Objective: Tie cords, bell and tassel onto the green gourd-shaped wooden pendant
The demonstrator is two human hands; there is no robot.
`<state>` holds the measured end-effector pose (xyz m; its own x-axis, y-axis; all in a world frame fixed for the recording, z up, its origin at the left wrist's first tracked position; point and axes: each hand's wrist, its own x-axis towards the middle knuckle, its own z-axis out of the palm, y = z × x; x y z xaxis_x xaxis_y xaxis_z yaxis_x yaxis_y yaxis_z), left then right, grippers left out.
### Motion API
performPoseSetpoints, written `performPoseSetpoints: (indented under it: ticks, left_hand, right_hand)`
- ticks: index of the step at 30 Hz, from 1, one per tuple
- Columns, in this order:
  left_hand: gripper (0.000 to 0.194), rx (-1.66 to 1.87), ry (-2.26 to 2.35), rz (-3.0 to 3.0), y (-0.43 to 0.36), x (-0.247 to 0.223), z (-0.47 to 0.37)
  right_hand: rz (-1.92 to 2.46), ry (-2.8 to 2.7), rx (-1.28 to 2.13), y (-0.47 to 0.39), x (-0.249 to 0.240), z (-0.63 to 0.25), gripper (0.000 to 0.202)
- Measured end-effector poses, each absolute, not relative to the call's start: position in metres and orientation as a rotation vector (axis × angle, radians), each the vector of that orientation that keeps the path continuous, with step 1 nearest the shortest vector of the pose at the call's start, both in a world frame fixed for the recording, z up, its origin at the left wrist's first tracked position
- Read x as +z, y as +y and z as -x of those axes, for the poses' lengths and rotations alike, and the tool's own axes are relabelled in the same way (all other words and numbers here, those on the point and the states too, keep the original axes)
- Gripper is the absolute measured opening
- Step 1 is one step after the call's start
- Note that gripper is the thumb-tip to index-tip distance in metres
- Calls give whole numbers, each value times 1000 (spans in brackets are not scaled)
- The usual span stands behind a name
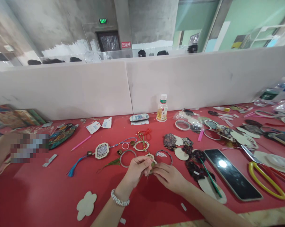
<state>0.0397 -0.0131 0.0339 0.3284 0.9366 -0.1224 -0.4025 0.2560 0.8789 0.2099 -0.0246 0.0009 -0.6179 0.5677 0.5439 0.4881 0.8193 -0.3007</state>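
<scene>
At the near middle of the red tabletop [50, 195], pinching a small green piece [153, 164], mostly hidden, between thumb and forefinger of the left hand [139, 167], nearly closed. Bent fingers of the right hand [170, 178] at the same spot; cannot tell their hold. By the look of it, only partly done: seemingly complete, an octagonal pendant [102, 150] of pale wood with patterned panel, brass-coloured bell [89, 153], blue cord [120, 141] and silky blue tassel [71, 171]. Seemingly unfinished, the green piece in hand. Loose nearby, a smooth thin ring [120, 157], a feathery green tassel [113, 163], tiny white beads [161, 154] inside a dark ring [171, 157]. Nearer the left edge, flat and matte, a bare flower cutout [86, 205], apparently unworked. Off to the right, scalloped dark pieces [169, 141], a smooth pale disc [181, 154] and a glossy phone [233, 175].
</scene>
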Motion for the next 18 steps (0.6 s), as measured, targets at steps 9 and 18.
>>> performPoseSetpoints:
  ticks: [9, 18]
  left_hand:
    - [23, 1070, 832, -921, -13, 31, -40]
    - [26, 1053, 830, -914, -11, 25, -40]
  right_hand:
    - [804, -2304, 179, -25, 2, -211, 24]
    - [811, -2395, 244, -26, -1, -210, 29]
